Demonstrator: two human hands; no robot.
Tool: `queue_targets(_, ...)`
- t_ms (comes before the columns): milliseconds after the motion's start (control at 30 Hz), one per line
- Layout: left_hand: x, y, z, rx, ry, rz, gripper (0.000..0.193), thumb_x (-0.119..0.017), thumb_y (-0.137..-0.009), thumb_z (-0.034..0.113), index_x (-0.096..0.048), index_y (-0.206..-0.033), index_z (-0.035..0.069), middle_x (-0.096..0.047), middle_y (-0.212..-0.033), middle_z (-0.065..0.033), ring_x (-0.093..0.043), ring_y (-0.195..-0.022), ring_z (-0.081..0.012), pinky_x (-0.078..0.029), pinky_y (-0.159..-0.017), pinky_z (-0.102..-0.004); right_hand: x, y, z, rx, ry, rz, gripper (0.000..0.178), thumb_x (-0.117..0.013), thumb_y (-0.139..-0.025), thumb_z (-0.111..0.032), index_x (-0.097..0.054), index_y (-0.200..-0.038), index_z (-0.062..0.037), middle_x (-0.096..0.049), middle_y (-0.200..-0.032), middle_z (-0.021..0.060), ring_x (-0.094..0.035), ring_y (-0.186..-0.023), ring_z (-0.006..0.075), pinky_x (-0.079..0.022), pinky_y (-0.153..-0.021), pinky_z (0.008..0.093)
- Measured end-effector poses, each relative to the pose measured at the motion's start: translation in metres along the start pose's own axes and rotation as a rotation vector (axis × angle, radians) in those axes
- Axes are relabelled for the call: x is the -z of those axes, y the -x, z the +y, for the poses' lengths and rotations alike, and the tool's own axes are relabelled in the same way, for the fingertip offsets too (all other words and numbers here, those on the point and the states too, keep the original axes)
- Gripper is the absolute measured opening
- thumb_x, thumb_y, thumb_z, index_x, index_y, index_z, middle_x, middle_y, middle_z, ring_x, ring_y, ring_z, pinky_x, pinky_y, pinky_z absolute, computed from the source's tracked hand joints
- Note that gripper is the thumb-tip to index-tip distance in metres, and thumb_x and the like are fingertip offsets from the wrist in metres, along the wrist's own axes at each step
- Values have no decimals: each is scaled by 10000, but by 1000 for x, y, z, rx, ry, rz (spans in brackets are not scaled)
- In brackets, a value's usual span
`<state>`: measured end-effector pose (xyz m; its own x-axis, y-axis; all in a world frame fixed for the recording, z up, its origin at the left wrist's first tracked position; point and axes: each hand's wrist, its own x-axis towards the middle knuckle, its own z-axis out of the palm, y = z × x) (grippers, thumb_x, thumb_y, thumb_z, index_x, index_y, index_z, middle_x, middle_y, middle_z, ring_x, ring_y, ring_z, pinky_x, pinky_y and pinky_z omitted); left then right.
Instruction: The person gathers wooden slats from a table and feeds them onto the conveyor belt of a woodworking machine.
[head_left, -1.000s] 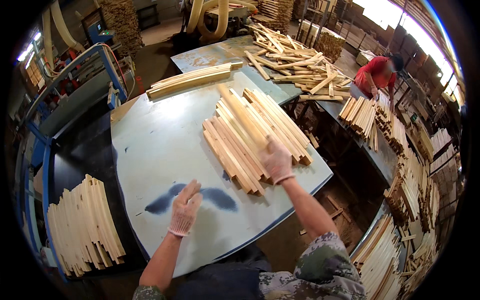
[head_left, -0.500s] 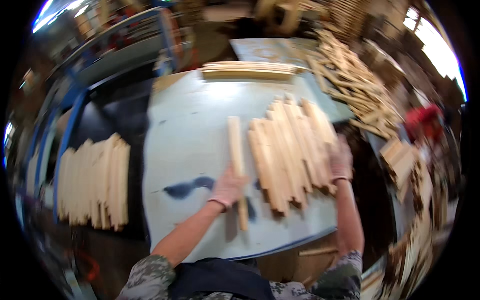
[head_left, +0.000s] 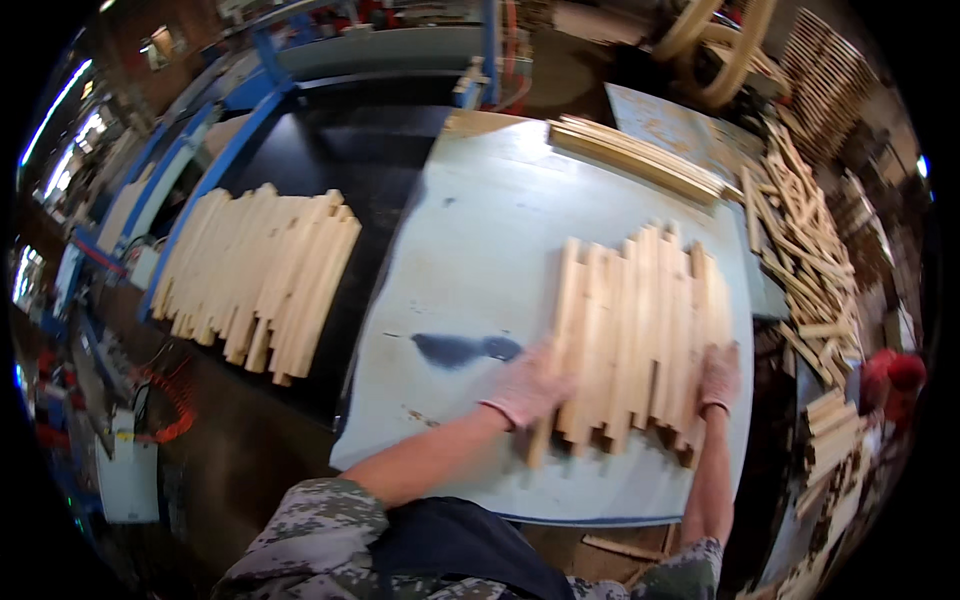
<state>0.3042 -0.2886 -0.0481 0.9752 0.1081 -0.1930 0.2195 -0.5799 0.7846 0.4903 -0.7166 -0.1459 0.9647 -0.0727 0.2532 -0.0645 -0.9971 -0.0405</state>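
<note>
A row of pale wooden strips [head_left: 640, 340] lies side by side on a light blue-grey tabletop [head_left: 440, 270], their ends uneven. At the row's left edge is my left hand [head_left: 532, 385] in a pinkish work glove, holding the outermost strip near its lower part; blur softens its fingers. My gloved right hand [head_left: 718, 377] grips the row's right edge, with the fingers pointing away from me. Between both hands the strips stand close together, and the leftmost one [head_left: 565, 300] leans slightly.
Left of the table, a second row of strips [head_left: 260, 270] rests on a black surface [head_left: 375, 190] beside a blue frame [head_left: 215, 185]. A stack of long strips [head_left: 640, 160] lies along the table's far edge. Loose wood pieces [head_left: 800, 250] are heaped at the right, near a red object [head_left: 893, 378].
My left hand has carried a single strip rightward against the row. My right hand stays at the row's right edge. The whole view has swung toward the left.
</note>
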Motion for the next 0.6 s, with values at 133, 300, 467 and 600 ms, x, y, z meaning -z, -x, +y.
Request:
queue_targets(133,56,24,-43,-54,-104,113,565,-700,-940,391,-640,-1372,33,-712,-1205,-263,-663,-1178,-446,-534,-1023,-508,42,27,-97,-18,-123,-159,660,-587,-1006,-458,-587,-1498,-18,-591,-1486,309,-588,-1344,445,-466,-1155,493)
queue_targets(300,134,53,-80,51,-89,190,585,-680,-965,381,-628,-1452,61,-712,-1260,-294,-676,-1193,-434,-528,-1050,-484,134,77,-222,-162,-447,-287,815,-663,-928,-464,-516,-1551,40,-638,-1424,287,-580,-1338,446,-475,-1123,498)
queue_targets(467,183,63,-109,168,-202,179,623,-664,-987,393,-610,-1478,13,-674,-1367,-308,-646,-1291,-419,-497,-1125,-450,136,113,-265,33,-616,-143,785,-720,-926,-362,-506,-1573,29,-633,-1408,268,-583,-1314,399,-477,-1121,482)
queue_targets(600,194,74,-148,117,-205,218,693,-655,-1008,430,-576,-1474,-77,-632,-1453,-301,-603,-1371,-407,-457,-1186,-420,186,218,-315,275,-930,-213,729,-758,-930,-254,-521,-1555,35,-718,-1293,247,-684,-1204,395,-537,-1064,463)
